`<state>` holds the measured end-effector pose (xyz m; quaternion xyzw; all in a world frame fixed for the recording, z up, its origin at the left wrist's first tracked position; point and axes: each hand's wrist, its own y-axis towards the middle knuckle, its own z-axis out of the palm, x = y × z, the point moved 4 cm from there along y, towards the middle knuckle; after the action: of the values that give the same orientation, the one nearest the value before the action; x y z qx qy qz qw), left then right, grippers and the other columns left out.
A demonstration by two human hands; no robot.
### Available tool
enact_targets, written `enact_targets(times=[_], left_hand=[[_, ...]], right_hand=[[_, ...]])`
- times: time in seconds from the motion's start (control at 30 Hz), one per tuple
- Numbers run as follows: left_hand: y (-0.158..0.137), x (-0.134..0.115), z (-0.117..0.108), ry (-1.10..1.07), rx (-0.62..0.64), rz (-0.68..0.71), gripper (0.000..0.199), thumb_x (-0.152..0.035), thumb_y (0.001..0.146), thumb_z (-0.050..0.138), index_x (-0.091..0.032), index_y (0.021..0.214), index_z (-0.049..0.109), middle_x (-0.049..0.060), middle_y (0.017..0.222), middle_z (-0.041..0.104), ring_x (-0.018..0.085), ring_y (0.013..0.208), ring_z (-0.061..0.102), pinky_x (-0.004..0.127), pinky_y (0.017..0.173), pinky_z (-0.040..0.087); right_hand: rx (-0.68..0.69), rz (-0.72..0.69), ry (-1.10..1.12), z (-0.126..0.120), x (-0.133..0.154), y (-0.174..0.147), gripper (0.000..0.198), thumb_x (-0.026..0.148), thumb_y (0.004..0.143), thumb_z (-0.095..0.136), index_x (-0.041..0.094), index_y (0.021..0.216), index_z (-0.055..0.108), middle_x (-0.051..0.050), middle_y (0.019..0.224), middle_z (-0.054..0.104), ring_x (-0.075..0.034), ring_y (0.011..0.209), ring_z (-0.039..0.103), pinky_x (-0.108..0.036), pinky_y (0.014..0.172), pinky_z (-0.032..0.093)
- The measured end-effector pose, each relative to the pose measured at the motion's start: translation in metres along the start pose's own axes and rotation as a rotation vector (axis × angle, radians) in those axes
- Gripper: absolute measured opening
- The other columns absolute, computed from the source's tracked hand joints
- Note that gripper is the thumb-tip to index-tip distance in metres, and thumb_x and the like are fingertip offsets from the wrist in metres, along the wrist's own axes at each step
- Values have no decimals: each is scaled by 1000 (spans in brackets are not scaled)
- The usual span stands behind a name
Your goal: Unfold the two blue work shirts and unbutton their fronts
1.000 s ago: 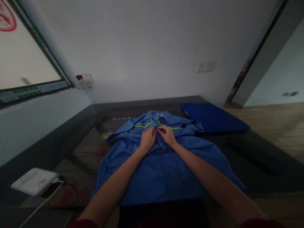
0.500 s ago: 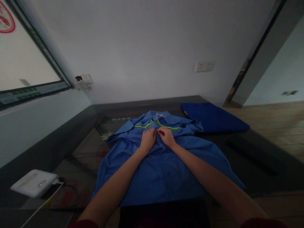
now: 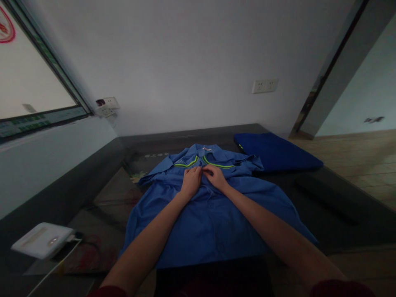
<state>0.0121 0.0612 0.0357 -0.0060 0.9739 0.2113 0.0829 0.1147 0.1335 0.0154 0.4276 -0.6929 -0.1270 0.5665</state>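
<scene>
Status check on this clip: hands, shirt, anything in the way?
Left hand and right hand pinching blue shirt placket below collar. Shirt flat on table. Nothing blocking.

No writing is legible: the red round sign (image 3: 5, 28) at upper left, the shirt's collar tag (image 3: 207, 148) and pale characters on the table (image 3: 155, 155) are too blurred.

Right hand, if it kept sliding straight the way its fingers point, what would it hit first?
The right hand rests on the blue shirt, fingers aimed inward at the left hand. It would probably meet those fingertips almost at once, at the placket below the collar; the gap is unclear.
</scene>
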Motion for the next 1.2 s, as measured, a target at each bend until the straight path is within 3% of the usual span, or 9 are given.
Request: enact_targets(times=[0.13,0.27,0.43,0.57,0.73,0.87,0.97,1.2], left_hand=[[-1,-1,0,-45,-32,54,25,-26,97,35,-17,101,58,8,94,64,19,91,58,32,86,37],[-2,-3,1,-105,-27,110,28,-31,95,38,-19,110,58,7,96,61,19,94,56,32,87,39],[2,2,-1,-269,-18,100,35,-29,97,33,-19,97,66,7,95,62,19,93,57,31,86,43],[6,14,2,-376,-57,41,31,-27,94,38,-19,109,63,8,105,64,19,100,59,30,91,44],[9,35,18,-238,103,-69,37,-32,93,41,-19,123,56,10,124,60,22,118,53,38,104,36],[7,50,21,-90,157,-154,45,-39,94,38,-24,135,46,13,141,44,26,136,32,53,109,21],[5,57,20,-15,178,-169,49,-38,92,42,-28,140,39,14,147,35,30,138,26,55,108,20],[3,58,18,20,164,-154,51,-33,88,49,-27,138,41,14,144,38,34,135,29,54,107,23]], right_hand=[[-9,102,73,-3,0,4,22,35,86,50,19,79,64,-4,80,66,-18,78,61,-30,74,48],[-76,196,92,-6,0,4,29,47,80,57,19,74,60,-2,74,65,-18,72,60,-28,70,47],[-137,250,45,-10,-3,4,33,50,79,55,19,68,58,-2,68,63,-17,67,59,-28,67,46],[-232,301,57,-22,-10,6,32,49,79,54,19,68,58,-2,65,61,-18,62,58,-28,61,44],[-382,354,40,-49,-19,12,34,51,76,56,19,66,59,-1,58,59,-17,55,56,-28,55,42],[-389,404,175,-55,-22,15,35,54,73,60,19,68,59,3,46,52,-16,40,50,-27,43,37],[-383,422,257,-52,-19,14,36,55,71,62,20,71,59,3,46,53,-16,37,50,-26,37,33],[-346,441,395,-42,-11,13,38,58,68,66,21,73,57,0,60,63,-21,49,63,-31,45,51]])
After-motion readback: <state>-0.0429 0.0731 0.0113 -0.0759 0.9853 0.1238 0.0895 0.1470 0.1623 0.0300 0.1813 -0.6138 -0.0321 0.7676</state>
